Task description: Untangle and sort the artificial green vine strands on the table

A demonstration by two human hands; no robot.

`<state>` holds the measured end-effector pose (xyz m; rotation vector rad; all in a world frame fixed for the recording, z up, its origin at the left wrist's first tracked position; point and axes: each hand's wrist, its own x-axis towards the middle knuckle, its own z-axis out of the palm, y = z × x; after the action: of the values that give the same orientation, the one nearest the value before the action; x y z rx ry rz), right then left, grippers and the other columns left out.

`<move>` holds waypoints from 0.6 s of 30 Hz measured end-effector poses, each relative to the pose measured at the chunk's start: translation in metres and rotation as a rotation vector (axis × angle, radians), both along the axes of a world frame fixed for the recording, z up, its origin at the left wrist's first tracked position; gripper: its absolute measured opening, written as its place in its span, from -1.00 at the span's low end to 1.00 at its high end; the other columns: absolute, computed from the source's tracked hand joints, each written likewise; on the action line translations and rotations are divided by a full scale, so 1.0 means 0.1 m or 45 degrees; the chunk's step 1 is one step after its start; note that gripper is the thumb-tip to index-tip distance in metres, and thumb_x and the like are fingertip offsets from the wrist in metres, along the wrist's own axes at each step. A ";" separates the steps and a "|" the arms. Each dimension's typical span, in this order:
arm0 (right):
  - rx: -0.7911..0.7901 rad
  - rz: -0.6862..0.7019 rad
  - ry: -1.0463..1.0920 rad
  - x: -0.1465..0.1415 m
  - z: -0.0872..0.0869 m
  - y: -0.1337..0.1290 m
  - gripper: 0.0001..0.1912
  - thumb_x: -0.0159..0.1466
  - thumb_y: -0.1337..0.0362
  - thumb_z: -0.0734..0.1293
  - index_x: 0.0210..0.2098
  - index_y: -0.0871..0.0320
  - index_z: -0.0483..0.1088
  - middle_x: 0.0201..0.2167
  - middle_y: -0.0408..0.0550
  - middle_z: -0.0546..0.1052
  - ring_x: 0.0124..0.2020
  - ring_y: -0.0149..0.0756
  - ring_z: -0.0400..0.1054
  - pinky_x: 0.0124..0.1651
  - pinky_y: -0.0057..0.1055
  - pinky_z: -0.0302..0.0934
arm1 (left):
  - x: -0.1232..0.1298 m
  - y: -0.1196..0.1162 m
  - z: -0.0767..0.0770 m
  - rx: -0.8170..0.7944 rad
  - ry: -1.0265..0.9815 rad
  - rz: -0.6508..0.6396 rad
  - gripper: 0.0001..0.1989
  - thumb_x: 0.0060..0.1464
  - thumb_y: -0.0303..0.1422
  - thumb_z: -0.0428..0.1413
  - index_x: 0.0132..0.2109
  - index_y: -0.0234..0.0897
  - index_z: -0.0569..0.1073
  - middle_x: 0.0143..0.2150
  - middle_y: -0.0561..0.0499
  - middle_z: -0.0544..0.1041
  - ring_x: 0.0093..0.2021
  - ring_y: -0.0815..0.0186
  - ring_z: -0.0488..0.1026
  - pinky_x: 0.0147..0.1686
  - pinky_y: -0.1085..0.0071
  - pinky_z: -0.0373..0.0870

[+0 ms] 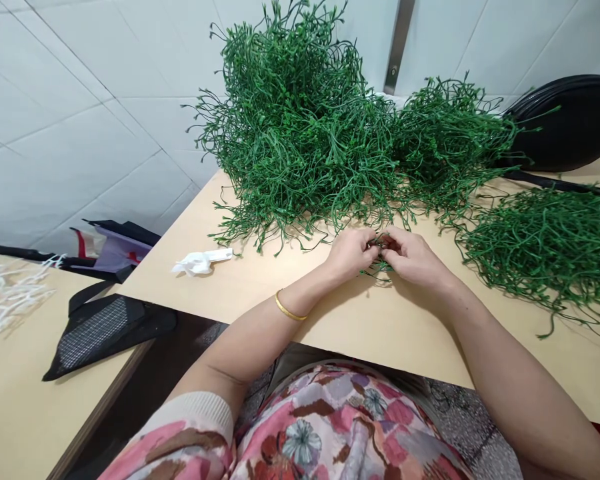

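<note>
My left hand (351,253) and my right hand (411,255) meet over the front part of the table, fingertips pinched together. Between them they hold a small bunch of thin green artificial stems (379,265), mostly hidden by the fingers. Just beyond my hands rises a big tangled pile of the same green stems (300,133), with small budded tips. A second, lower heap of green stems (550,240) lies to the right of my right hand.
A crumpled white tissue (200,262) lies on the wooden table (260,300) at left. Stacked black round items (570,123) stand at the back right. A black mesh piece (100,330) bridges toward a second table with white strands (13,293). A tiled wall (105,67) stands behind.
</note>
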<state>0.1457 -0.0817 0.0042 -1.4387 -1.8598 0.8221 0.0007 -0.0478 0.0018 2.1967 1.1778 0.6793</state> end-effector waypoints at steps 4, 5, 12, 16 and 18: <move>0.015 -0.025 -0.012 -0.02 0.03 -0.01 -0.92 0.06 0.41 0.16 -0.44 0.16 0.26 -0.56 -0.18 0.30 -0.50 -0.41 0.13 -0.44 -0.45 0.01 | 0.00 -0.01 0.01 0.010 0.007 0.004 -0.86 -0.13 -0.43 -0.01 -0.58 -0.27 0.19 -0.65 0.12 0.12 -0.57 0.43 0.03 -0.51 0.42 -0.09; 0.007 -0.013 0.002 -0.01 0.03 -0.01 -0.94 0.07 0.40 0.17 -0.45 0.16 0.25 -0.57 -0.18 0.29 -0.51 -0.42 0.12 -0.45 -0.45 0.00 | 0.00 -0.01 0.01 0.021 0.005 0.004 -0.86 -0.14 -0.44 -0.01 -0.58 -0.27 0.19 -0.65 0.12 0.12 -0.57 0.43 0.03 -0.51 0.42 -0.09; 0.062 0.044 -0.046 0.03 0.06 -0.01 -0.87 0.18 0.31 0.17 -0.43 0.16 0.31 -0.53 -0.14 0.35 -0.47 -0.39 0.17 -0.40 -0.43 0.02 | -0.04 0.07 0.00 -0.269 -0.293 -0.109 -0.82 -0.19 -0.43 0.05 -0.60 -0.29 0.17 -0.64 0.15 0.13 -0.58 0.50 0.03 -0.55 0.47 -0.06; 0.258 -0.002 -0.150 0.02 0.07 -0.02 -0.80 0.23 0.31 0.12 -0.49 0.15 0.28 -0.55 -0.12 0.31 -0.47 -0.37 0.15 -0.39 -0.41 0.00 | -0.07 0.09 0.01 -0.642 -0.534 -0.221 -0.79 -0.11 -0.34 0.07 -0.56 -0.30 0.20 -0.65 0.16 0.10 -0.61 0.53 0.02 -0.58 0.49 -0.05; 0.308 0.014 -0.139 0.01 0.07 -0.03 -0.81 0.22 0.33 0.12 -0.49 0.15 0.27 -0.53 -0.11 0.32 -0.46 -0.37 0.16 -0.38 -0.41 0.01 | -0.07 0.08 0.01 -0.671 -0.603 -0.215 -0.71 -0.04 -0.22 0.05 -0.56 -0.30 0.20 -0.66 0.16 0.06 -0.62 0.53 -0.01 -0.60 0.49 -0.07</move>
<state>0.1463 -0.0847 0.0115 -1.3446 -1.9741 0.5113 -0.0063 -0.0396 0.0025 1.5606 0.7996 0.6744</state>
